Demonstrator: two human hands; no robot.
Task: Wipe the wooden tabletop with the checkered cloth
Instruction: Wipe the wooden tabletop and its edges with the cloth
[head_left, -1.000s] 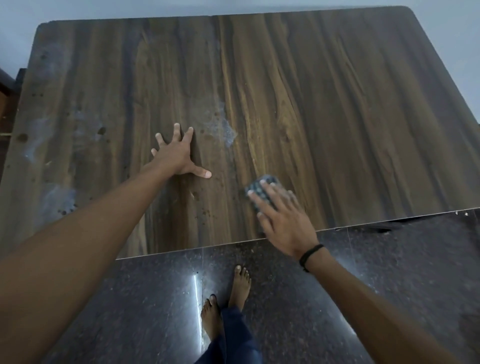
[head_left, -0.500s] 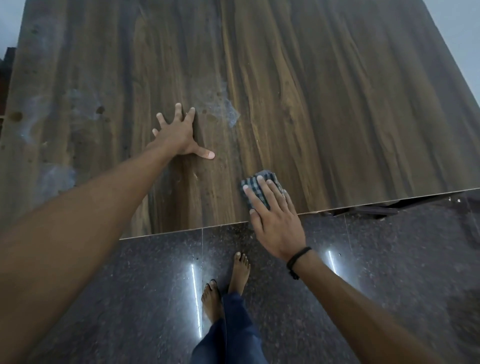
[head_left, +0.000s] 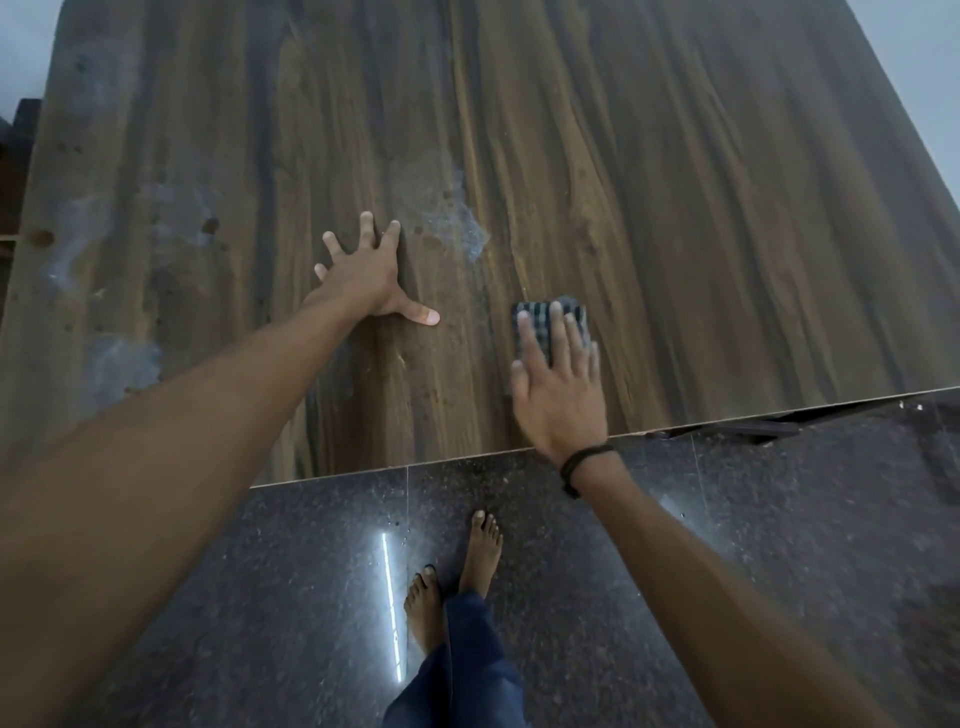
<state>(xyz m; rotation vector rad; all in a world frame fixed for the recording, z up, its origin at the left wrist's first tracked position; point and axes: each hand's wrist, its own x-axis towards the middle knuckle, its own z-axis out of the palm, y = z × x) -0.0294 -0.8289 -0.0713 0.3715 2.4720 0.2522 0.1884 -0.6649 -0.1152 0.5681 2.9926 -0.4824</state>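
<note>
Cloth (head_left: 540, 328) lies near the front edge of the tabletop (head_left: 675, 234), pressed flat under the right hand (head_left: 558, 395), fingers straight. Left hand (head_left: 363, 275) rests splayed, flat, farther in. Such a small pad could slip out sideways, or miss the pale smear (head_left: 457, 228) beyond.

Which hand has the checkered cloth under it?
The right hand, wearing a black wristband, presses the folded blue-grey checkered cloth; the left hand lies spread flat on the bare brown wooden tabletop.
</note>
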